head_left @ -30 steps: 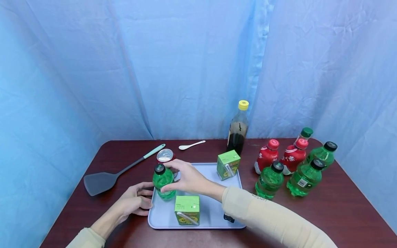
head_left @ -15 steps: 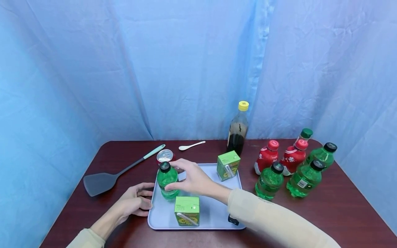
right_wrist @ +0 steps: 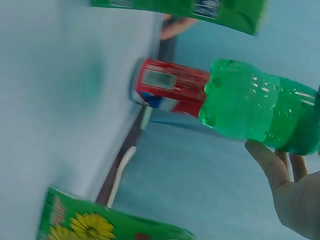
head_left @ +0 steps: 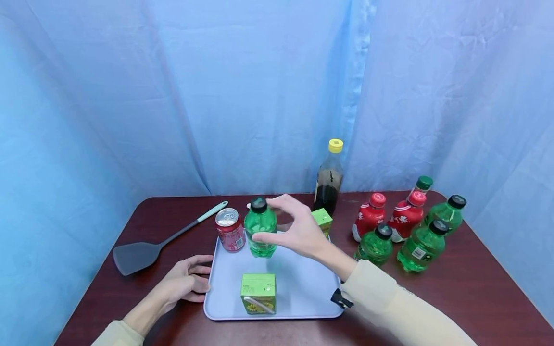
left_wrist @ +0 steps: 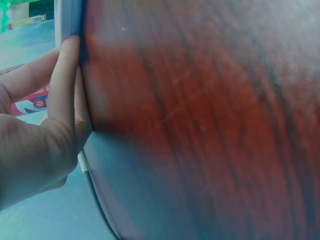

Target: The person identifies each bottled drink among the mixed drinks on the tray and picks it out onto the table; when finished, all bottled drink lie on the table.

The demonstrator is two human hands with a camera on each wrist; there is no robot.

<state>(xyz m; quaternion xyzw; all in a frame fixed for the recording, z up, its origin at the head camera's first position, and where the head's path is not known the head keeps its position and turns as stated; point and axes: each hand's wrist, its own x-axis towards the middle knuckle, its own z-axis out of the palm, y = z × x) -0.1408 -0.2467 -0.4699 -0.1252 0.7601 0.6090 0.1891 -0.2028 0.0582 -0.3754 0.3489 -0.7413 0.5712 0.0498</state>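
Note:
My right hand [head_left: 298, 228] grips a green plastic soda bottle [head_left: 261, 223] with a black cap, thumb on the near side. The right wrist view shows this bottle [right_wrist: 255, 107] lifted off the pale tray [head_left: 303, 283]. At the tray's left edge, my left hand [head_left: 183, 281] touches the rim with fairly straight fingers; the left wrist view has those fingertips [left_wrist: 71, 47] against the tray's side. A red soda can [head_left: 231, 231] stands in the tray's far left corner. One green drink carton [head_left: 258, 294] stands near the front, another [head_left: 322, 220] at the far right, partly behind my hand.
A grey spatula [head_left: 138, 254] lies to the left. Behind the tray stands a dark sauce bottle [head_left: 329, 185] with a yellow cap. Red bottles [head_left: 369, 218] and several green bottles [head_left: 421, 247] crowd the right side. A white spoon [right_wrist: 121, 175] lies beyond the tray, mostly hidden in the head view.
My right hand has carried the green bottle up, right and away from the tray's left side, uncovering the red can. My left hand stays at the tray edge.

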